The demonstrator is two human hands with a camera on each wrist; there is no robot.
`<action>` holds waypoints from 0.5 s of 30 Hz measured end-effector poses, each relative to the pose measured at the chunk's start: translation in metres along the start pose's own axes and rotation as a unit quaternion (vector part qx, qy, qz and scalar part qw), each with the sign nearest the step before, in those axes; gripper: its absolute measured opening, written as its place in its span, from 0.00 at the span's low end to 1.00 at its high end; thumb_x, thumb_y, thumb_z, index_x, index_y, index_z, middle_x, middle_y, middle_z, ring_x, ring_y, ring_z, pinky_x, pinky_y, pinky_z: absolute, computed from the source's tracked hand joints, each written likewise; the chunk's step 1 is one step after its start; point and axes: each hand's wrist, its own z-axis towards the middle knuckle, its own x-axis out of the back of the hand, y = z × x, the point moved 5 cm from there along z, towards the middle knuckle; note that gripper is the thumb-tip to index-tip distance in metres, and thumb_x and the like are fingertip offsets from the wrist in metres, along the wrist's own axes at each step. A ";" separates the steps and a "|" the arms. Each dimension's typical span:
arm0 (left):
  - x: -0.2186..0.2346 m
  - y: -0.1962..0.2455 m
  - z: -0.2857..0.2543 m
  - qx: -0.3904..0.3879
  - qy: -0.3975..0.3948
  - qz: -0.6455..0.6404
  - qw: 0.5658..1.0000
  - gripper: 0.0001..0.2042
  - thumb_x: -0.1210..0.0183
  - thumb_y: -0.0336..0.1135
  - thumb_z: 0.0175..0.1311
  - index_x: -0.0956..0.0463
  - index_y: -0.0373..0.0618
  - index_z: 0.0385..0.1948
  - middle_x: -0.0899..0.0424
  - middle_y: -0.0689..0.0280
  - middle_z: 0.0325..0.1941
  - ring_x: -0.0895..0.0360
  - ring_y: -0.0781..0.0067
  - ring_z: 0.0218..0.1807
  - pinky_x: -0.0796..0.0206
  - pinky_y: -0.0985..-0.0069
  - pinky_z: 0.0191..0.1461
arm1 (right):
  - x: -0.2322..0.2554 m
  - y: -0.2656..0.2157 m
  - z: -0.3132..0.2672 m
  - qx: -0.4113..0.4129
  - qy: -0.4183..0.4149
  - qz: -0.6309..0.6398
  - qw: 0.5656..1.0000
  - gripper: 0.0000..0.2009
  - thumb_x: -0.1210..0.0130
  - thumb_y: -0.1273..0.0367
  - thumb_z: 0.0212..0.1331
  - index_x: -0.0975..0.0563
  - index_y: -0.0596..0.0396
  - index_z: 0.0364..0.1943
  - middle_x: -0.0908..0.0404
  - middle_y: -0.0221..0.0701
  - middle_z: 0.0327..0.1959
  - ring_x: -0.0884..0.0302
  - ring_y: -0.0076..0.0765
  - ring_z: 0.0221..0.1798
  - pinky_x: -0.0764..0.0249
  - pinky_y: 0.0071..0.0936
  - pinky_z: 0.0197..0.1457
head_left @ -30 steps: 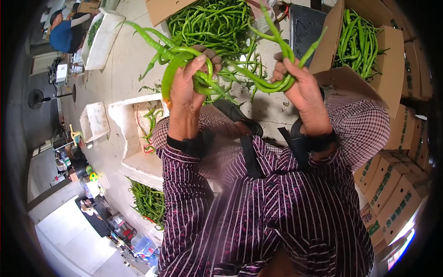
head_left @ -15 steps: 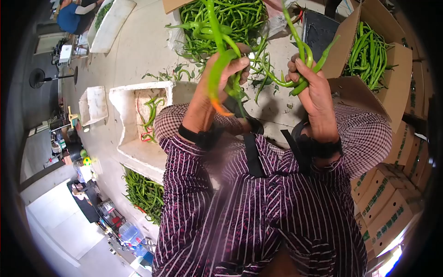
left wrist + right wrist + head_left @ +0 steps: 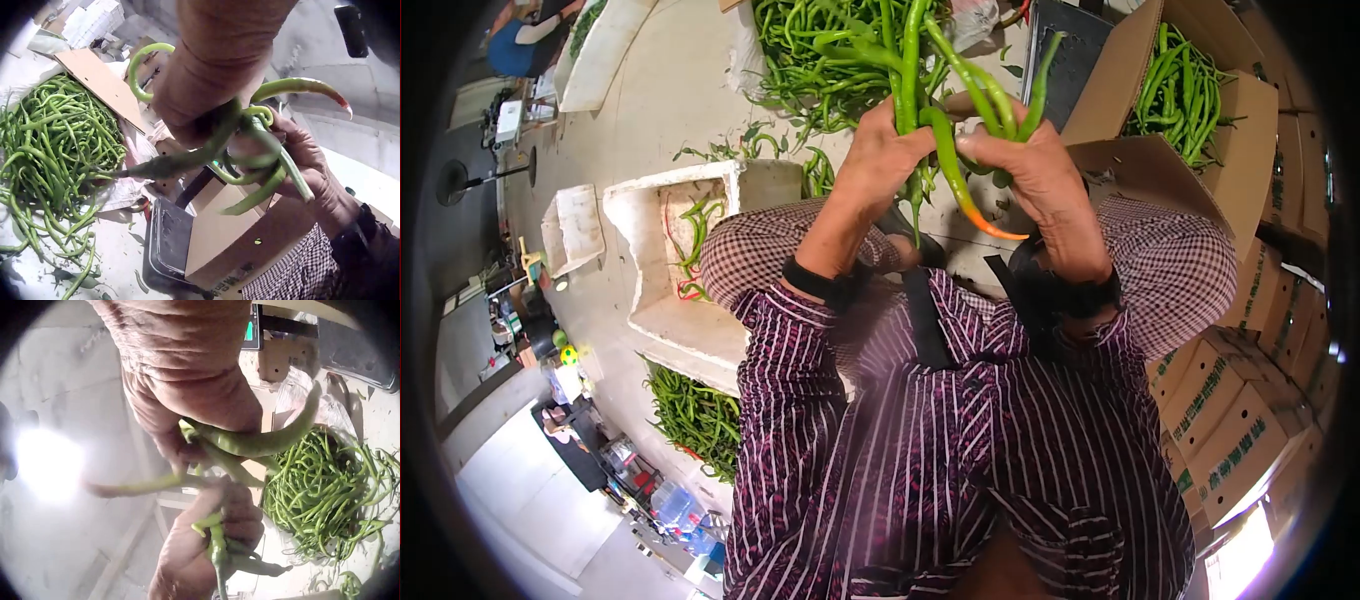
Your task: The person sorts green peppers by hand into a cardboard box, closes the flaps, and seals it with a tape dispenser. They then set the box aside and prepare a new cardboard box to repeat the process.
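Note:
My left hand (image 3: 895,140) and right hand (image 3: 1010,150) meet in front of me, both gripping one bunch of long green peppers (image 3: 920,60) that points away from me. One pepper with an orange tip (image 3: 972,205) curls back over my right hand. In the left wrist view the peppers (image 3: 250,156) twist between my left hand (image 3: 206,94) and the right hand's fingers (image 3: 306,156). In the right wrist view my right hand (image 3: 187,394) pinches pepper stems (image 3: 250,444) above my left hand (image 3: 206,550).
A big pile of green peppers (image 3: 820,50) lies on the floor ahead. An open cardboard box (image 3: 1250,130) with peppers stands at right, beside a black tray (image 3: 1070,50). A white foam box (image 3: 650,260) is at left, stacked cartons (image 3: 1240,420) at right.
My hands, each holding its own bunch apart, have come together and the two bunches are now one. The orange-tipped pepper has swung from the left hand's side to the right.

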 end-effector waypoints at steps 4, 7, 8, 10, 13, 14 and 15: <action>-0.001 0.001 -0.002 0.010 -0.045 -0.060 0.997 0.15 0.42 0.30 0.59 0.24 0.33 0.46 0.19 0.64 0.39 0.23 0.77 0.38 0.29 0.78 0.42 | -0.024 -0.008 0.001 0.034 -0.044 -0.139 0.989 0.20 0.37 0.75 0.49 0.20 0.52 0.50 0.19 0.24 0.37 0.24 0.19 0.39 0.27 0.20 0.46; -0.002 0.004 -0.001 -0.020 -0.078 -0.048 0.996 0.14 0.42 0.33 0.59 0.24 0.36 0.44 0.20 0.67 0.38 0.25 0.80 0.37 0.31 0.80 0.40 | -0.031 -0.010 0.003 0.119 -0.023 -0.241 0.963 0.16 0.38 0.72 0.48 0.18 0.54 0.44 0.24 0.25 0.32 0.24 0.23 0.36 0.27 0.23 0.41; 0.003 -0.003 0.000 -0.016 -0.074 -0.046 0.996 0.14 0.42 0.33 0.59 0.24 0.36 0.44 0.20 0.67 0.38 0.25 0.80 0.37 0.31 0.80 0.40 | -0.033 -0.009 0.003 0.116 -0.025 -0.237 0.964 0.16 0.38 0.72 0.48 0.18 0.54 0.44 0.24 0.25 0.32 0.24 0.23 0.36 0.27 0.23 0.41; 0.008 -0.014 0.004 -0.030 -0.083 -0.049 0.995 0.12 0.44 0.33 0.59 0.23 0.38 0.42 0.21 0.70 0.35 0.27 0.82 0.37 0.31 0.79 0.41 | -0.040 -0.019 -0.001 0.230 -0.013 -0.325 0.917 0.15 0.38 0.72 0.45 0.18 0.55 0.42 0.24 0.31 0.32 0.23 0.30 0.34 0.28 0.26 0.38; 0.003 -0.012 0.001 -0.068 -0.110 -0.059 0.990 0.15 0.42 0.40 0.64 0.25 0.40 0.45 0.23 0.72 0.40 0.28 0.83 0.41 0.32 0.79 0.44 | -0.050 -0.030 -0.006 0.272 0.001 -0.394 0.878 0.14 0.38 0.71 0.43 0.18 0.54 0.39 0.26 0.35 0.30 0.25 0.41 0.33 0.29 0.33 0.38; -0.001 -0.009 -0.002 -0.067 -0.113 -0.126 0.983 0.16 0.41 0.42 0.64 0.26 0.40 0.47 0.24 0.72 0.42 0.29 0.83 0.43 0.32 0.80 0.45 | -0.053 -0.035 -0.006 0.286 -0.002 -0.427 0.858 0.13 0.38 0.71 0.43 0.18 0.53 0.38 0.27 0.35 0.29 0.25 0.43 0.33 0.29 0.35 0.38; -0.002 -0.014 -0.001 -0.045 -0.124 -0.160 0.978 0.19 0.39 0.45 0.64 0.27 0.41 0.49 0.24 0.72 0.45 0.29 0.83 0.45 0.32 0.80 0.46 | -0.054 -0.035 -0.006 0.252 -0.015 -0.447 0.858 0.15 0.36 0.73 0.44 0.19 0.57 0.41 0.24 0.31 0.34 0.24 0.31 0.37 0.28 0.26 0.43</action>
